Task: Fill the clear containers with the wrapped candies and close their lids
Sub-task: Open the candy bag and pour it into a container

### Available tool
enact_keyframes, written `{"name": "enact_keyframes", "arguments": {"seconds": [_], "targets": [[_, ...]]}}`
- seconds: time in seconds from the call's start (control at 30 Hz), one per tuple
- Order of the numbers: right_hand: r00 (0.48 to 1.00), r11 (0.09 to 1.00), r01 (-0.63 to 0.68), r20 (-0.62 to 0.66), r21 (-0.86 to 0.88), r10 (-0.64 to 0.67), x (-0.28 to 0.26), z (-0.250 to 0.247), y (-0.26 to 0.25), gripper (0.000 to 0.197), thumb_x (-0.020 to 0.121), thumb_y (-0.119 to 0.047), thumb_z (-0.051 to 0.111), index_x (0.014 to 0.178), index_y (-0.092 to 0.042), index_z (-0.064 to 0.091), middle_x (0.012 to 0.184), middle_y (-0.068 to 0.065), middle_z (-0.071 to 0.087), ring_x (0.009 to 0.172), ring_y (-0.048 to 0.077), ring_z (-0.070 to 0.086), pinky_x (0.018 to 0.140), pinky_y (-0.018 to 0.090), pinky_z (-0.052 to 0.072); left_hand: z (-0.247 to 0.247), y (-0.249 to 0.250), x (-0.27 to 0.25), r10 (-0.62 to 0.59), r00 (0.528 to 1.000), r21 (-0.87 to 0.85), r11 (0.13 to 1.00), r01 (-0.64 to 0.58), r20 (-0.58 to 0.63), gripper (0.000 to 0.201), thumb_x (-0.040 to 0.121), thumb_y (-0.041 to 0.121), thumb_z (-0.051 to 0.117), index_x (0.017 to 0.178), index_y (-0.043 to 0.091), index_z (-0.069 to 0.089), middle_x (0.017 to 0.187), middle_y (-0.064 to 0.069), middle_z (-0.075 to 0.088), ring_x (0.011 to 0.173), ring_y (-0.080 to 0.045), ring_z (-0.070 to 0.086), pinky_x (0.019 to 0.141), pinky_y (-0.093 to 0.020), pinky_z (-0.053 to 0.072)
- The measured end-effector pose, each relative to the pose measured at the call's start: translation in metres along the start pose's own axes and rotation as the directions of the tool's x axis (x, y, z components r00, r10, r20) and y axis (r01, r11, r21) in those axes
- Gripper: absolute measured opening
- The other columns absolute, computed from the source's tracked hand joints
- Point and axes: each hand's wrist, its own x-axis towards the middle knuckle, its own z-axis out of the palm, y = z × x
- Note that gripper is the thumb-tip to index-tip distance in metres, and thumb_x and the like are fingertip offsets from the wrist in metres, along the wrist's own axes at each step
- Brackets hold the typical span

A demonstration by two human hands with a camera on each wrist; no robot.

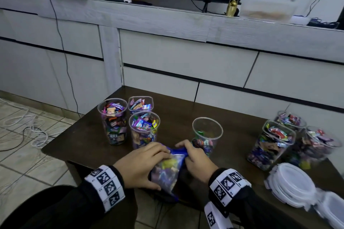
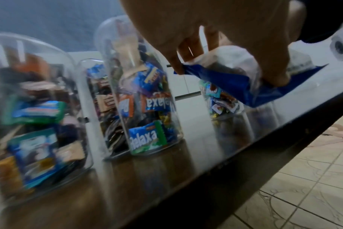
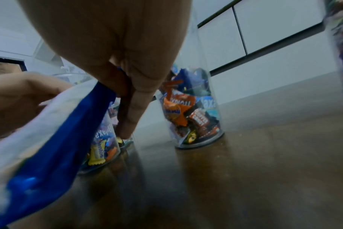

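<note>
"Relaxa" reads on a candy wrapper (image 2: 145, 136) in one jar (image 2: 139, 93). Left hand (image 1: 141, 163) and right hand (image 1: 197, 160) both pinch the blue-edged bag (image 1: 167, 169) above the counter (image 1: 232, 117).

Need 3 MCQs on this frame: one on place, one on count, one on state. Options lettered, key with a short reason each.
1. Where are the white lids?
A. on the containers
B. stacked at the table's right front
C. on the floor

2. How many clear containers stand in the left cluster?
A. three
B. one
C. five

3. How full is the middle container?
A. brimful
B. empty
C. partly filled

Key: B, the stack lies near the right table edge; A, three stand together there; C, candies cover only its lower part while the left hand and right hand hold the candy bag.
</note>
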Motion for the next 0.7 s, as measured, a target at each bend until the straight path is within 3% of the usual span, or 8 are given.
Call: {"name": "enact_keyframes", "arguments": {"seconds": [0.1,0.2,0.3,0.4,0.53,0.7], "targets": [[0.997,0.997,0.035,-0.068,0.074,-0.03,-0.01,-0.013,0.001,0.047,0.081,0.004,0.044,0.121,-0.02,0.047,0.119,0.001,0.057,0.107,0.015,0.057,0.095,0.022,0.042,0.002,0.005,0.021,0.069,0.994,0.102,0.993,-0.059,-0.089,0.079,0.065,0.058,0.076,0.13,0.02,0.052,0.132,0.001,0.05,0.126,-0.012,0.041,0.105,-0.027,0.039],[0.999,0.99,0.045,-0.027,0.137,-0.042,-0.019,-0.028,0.007,0.048,0.082,-0.006,0.059,0.124,-0.025,0.045,0.123,-0.005,0.053,0.108,0.01,0.056,0.095,0.023,0.045,0.002,0.011,0.036,0.101,0.986,0.217,0.974,-0.07,-0.133,0.081,0.058,0.063,0.076,0.124,0.023,0.052,0.127,0.001,0.054,0.122,-0.014,0.044,0.097,-0.03,0.047],[0.996,0.99,0.073,-0.065,0.119,-0.066,-0.027,-0.035,0.013,0.034,0.09,-0.019,0.06,0.122,-0.026,0.049,0.124,-0.009,0.055,0.114,0.002,0.052,0.099,0.023,0.043,0.012,0.018,0.045,0.115,0.98,0.264,0.962,-0.069,-0.165,0.086,0.051,0.069,0.075,0.12,0.025,0.048,0.124,0.001,0.052,0.122,-0.016,0.04,0.099,-0.029,0.042],[0.984,0.989,0.129,-0.134,0.074,-0.119,-0.035,-0.039,0.018,0.025,0.094,-0.016,0.053,0.118,-0.022,0.052,0.119,-0.012,0.059,0.112,-0.001,0.054,0.097,0.02,0.044,0.024,0.022,0.048,0.13,0.974,0.246,0.966,-0.083,-0.185,0.094,0.049,0.076,0.069,0.121,0.021,0.043,0.125,-0.002,0.041,0.124,-0.02,0.036,0.104,-0.031,0.029],[0.983,0.988,0.146,-0.123,0.044,-0.139,-0.043,-0.046,0.024,0.031,0.093,-0.006,0.053,0.12,-0.02,0.05,0.116,-0.008,0.064,0.109,-0.001,0.058,0.092,0.017,0.047,0.024,0.025,0.05,0.155,0.964,0.162,0.979,-0.122,-0.214,0.081,0.065,0.078,0.057,0.121,0.021,0.043,0.123,0.001,0.038,0.121,-0.016,0.038,0.102,-0.029,0.032],[0.982,0.986,0.163,-0.097,0.026,-0.16,-0.048,-0.05,0.03,0.022,0.092,-0.007,0.055,0.112,-0.017,0.053,0.107,-0.005,0.069,0.103,0.003,0.062,0.089,0.026,0.051,0.011,0.031,0.058,0.122,0.943,0.09,0.991,-0.099,-0.309,0.037,0.091,0.048,0.052,0.12,0.026,0.049,0.115,0.004,0.052,0.101,-0.011,0.054,0.084,-0.027,0.044]]}}
